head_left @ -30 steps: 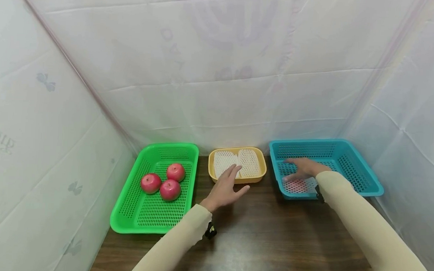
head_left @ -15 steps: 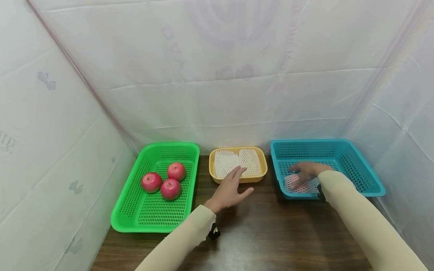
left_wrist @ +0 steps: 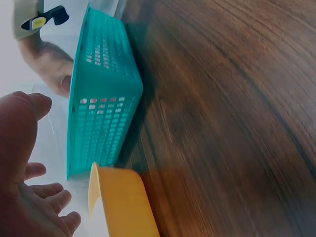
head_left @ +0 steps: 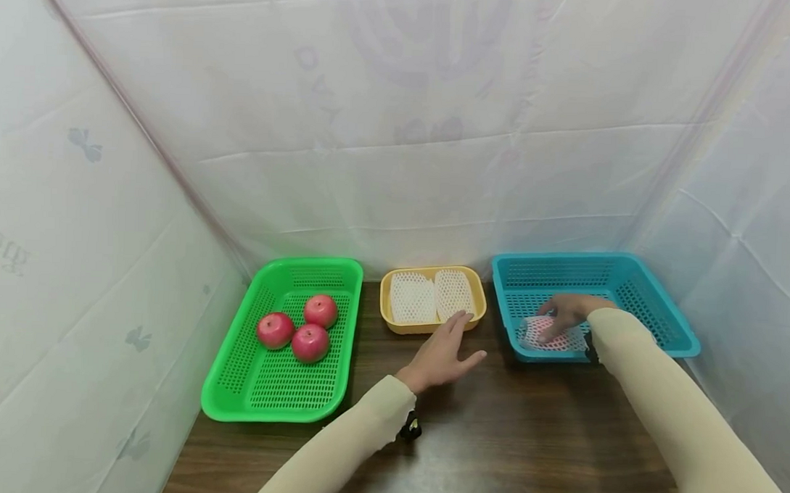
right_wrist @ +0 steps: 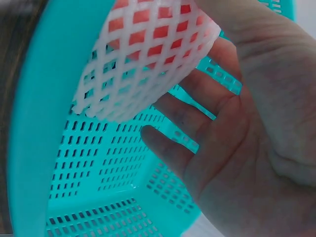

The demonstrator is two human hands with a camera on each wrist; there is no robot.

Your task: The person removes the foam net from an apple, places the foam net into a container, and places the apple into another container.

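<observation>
In the head view my right hand (head_left: pixel 565 314) reaches into the blue basket (head_left: pixel 653 348). Its thumb and fingers lie around an apple in a white foam net (head_left: pixel 549 332) near the basket's front left corner. Up close in the right wrist view, red skin shows through the foam net (right_wrist: pixel 148 54), part of which sags loose past the fruit. My left hand (head_left: pixel 442 355) hovers with fingers spread at the front of the yellow tray (head_left: pixel 399 328) and holds nothing. Two white foam nets (head_left: pixel 413 298) lie flat in that tray.
On the left stands a green basket (head_left: pixel 284 414) with three red apples, one of them the nearest apple (head_left: pixel 309 343). All containers rest on a dark wooden table (head_left: pixel 493 438). White sheeting (head_left: pixel 397 188) hangs behind and at both sides.
My right hand has come down from above the netted apple and closed around it; the apple has shifted slightly right. My left hand has drifted right along the yellow tray's front.
</observation>
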